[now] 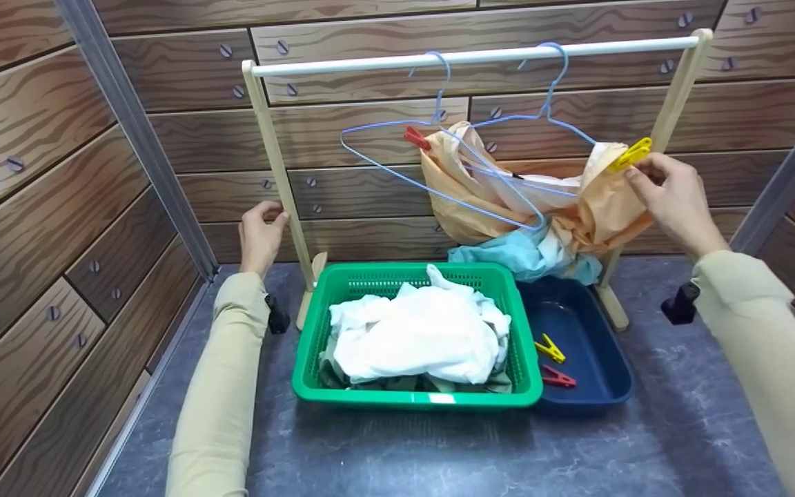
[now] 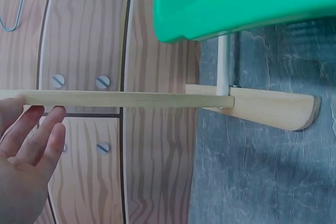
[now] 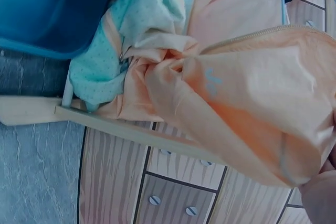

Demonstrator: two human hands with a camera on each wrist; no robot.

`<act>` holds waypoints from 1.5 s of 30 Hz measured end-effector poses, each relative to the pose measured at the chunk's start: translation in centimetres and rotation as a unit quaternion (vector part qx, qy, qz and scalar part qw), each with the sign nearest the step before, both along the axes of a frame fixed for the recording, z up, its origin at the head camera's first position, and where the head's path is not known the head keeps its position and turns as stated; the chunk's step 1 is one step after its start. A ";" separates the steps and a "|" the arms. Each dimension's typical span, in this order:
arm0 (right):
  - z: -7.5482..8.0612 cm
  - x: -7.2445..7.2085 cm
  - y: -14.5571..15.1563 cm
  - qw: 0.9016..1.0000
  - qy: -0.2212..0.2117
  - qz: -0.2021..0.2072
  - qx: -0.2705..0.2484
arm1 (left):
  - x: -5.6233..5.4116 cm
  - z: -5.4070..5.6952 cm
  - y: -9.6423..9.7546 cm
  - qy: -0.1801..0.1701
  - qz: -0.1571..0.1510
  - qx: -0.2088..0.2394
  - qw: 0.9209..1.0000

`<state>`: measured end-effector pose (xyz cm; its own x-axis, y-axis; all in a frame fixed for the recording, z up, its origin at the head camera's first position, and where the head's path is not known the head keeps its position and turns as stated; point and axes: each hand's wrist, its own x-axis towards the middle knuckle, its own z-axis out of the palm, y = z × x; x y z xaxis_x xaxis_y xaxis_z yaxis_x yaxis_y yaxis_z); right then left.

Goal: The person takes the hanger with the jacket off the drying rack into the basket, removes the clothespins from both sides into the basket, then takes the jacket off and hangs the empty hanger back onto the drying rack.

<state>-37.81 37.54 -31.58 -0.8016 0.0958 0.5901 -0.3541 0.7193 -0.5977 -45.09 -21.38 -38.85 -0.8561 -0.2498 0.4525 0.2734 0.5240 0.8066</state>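
Rack (image 1: 480, 56): Up it stands on the grey bench (image 1: 439, 455), white rail (image 1: 356, 65) running left to right, a wooden post at each end.
Green basket (image 1: 303, 331): Out front, long axis along the rail, white cloth (image 1: 411, 338) heaped inside.
Orange garment (image 1: 601, 207): There it hangs, below the rail, stretched crosswise between 2 raised corners, middle sagging; turquoise cloth (image 1: 528, 255) bunches underneath.
Blue tray (image 1: 594, 324): Beside the basket, long axis front to back.
Blue hangers (image 1: 390, 123): 2 on the rail, the left 1 slanting across the garment's front.
Right hand (image 1: 673, 197): Thumb and finger nearly together, pinching the garment's upper right corner!
Left hand (image 1: 259, 238): Fingers half bent, tips at the left post (image 2: 131, 98); gripping or just touching, can't tell.
Clips: Yellow clip (image 1: 630, 153) pointing up and right, red clip (image 1: 416, 138) up and left, 1 per corner; 2 more lie in the tray.
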 end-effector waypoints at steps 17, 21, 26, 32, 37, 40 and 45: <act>2.5 1.0 0.3 0.998 0.047 -0.021 -0.037 | 0.0 -0.2 -0.2 0.016 -0.012 -0.004 1.000; 2.7 1.3 0.8 0.997 0.050 -0.022 -0.044 | 0.0 -0.4 -0.2 0.023 -0.009 0.002 1.000; 2.8 1.7 2.0 0.997 0.055 -0.012 -0.058 | -0.2 -0.4 -0.1 0.031 -0.010 0.006 0.999; 1.9 2.8 3.5 0.997 0.045 0.001 -0.065 | -0.1 -0.2 -0.1 0.031 -0.018 0.016 0.999; 0.7 3.7 4.7 0.997 0.046 0.010 -0.068 | 0.2 0.1 0.6 0.030 0.012 0.014 0.999; 0.4 4.2 5.0 0.995 0.052 0.016 -0.080 | 0.3 0.8 2.2 0.088 0.052 0.006 0.995; 0.8 5.2 4.2 0.994 0.055 0.021 -0.092 | 0.6 3.7 7.8 0.246 0.050 -0.056 0.966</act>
<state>-32.63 41.78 -30.74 -0.7391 0.1781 0.6496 -0.4519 0.5840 -0.6743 -44.54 -13.60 -35.13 -0.5042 -0.2460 0.8278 0.5526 0.6448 0.5282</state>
